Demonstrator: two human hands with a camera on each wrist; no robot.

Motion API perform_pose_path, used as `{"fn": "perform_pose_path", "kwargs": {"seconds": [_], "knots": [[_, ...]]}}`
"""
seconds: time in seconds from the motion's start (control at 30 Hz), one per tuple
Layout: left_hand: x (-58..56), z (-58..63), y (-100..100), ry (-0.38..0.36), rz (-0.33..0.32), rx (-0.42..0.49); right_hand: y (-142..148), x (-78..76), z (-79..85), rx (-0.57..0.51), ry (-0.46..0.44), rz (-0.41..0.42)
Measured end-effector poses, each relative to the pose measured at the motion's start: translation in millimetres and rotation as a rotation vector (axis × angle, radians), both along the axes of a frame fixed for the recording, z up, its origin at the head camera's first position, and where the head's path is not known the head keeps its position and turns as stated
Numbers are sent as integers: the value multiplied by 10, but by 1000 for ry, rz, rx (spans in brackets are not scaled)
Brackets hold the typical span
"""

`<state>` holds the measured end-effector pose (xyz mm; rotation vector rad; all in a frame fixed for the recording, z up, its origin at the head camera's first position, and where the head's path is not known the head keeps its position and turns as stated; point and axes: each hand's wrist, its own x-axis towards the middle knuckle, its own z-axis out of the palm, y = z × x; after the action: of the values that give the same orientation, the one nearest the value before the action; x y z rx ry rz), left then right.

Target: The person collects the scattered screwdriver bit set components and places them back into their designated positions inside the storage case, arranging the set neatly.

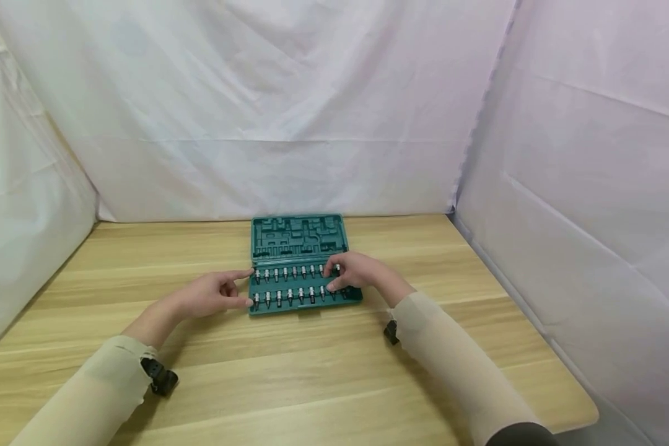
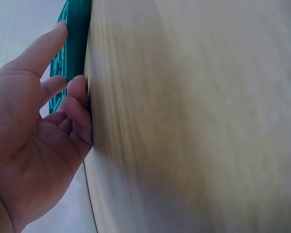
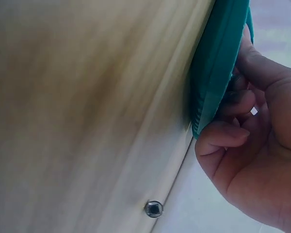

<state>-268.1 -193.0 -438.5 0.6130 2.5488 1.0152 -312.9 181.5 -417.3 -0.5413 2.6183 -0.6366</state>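
Observation:
An open green plastic case (image 1: 298, 282) lies on the table, its two rows of metal bit sockets (image 1: 290, 297) facing up. The thumb and index finger of my left hand (image 1: 209, 294) are spread and touch the case's left edge; its other fingers are curled back in the left wrist view. Over the right part of the case reaches my right hand (image 1: 358, 271), with thumb and index finger bent and a gap between their tips. It hides some sockets there. In the right wrist view, its other fingers curl beside the case's end, and one socket (image 3: 153, 209) is on the table.
The case's lid (image 1: 298, 236) stands folded back, showing moulded recesses. A wooden table (image 1: 290, 384) carries everything. White cloth (image 1: 279, 111) hangs behind the table and at both sides. Black wrist cameras (image 1: 160, 376) are strapped at the sleeves.

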Motion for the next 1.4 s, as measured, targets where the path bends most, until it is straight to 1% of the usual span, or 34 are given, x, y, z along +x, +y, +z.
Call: {"fn": "perform_pose_path", "kwargs": {"seconds": [0.2,0.3,0.37,0.47,0.57,0.7,0.93,1.07,1.3,1.4], "knots": [[9,-20,-1,-1,2,6,84,26,-51,-67,24,34],[7,-20,-6,3,2,6,133,35,-42,-100,37,52],[5,-15,-11,2,3,4,177,43,-22,-122,42,50],[1,-9,-10,0,5,4,282,56,25,-170,41,26],[-3,-1,-5,0,3,7,429,55,65,-221,40,-18],[-3,7,-7,3,3,2,638,27,71,-253,44,-72],[1,1,-18,0,9,1,962,2,41,-229,82,-100],[-1,-1,-19,2,10,-3,1110,10,31,-226,88,-113],[-1,-1,-24,7,8,-5,1293,17,8,-204,72,-128],[2,6,-21,3,8,-4,1333,16,1,-178,74,-124]]}}
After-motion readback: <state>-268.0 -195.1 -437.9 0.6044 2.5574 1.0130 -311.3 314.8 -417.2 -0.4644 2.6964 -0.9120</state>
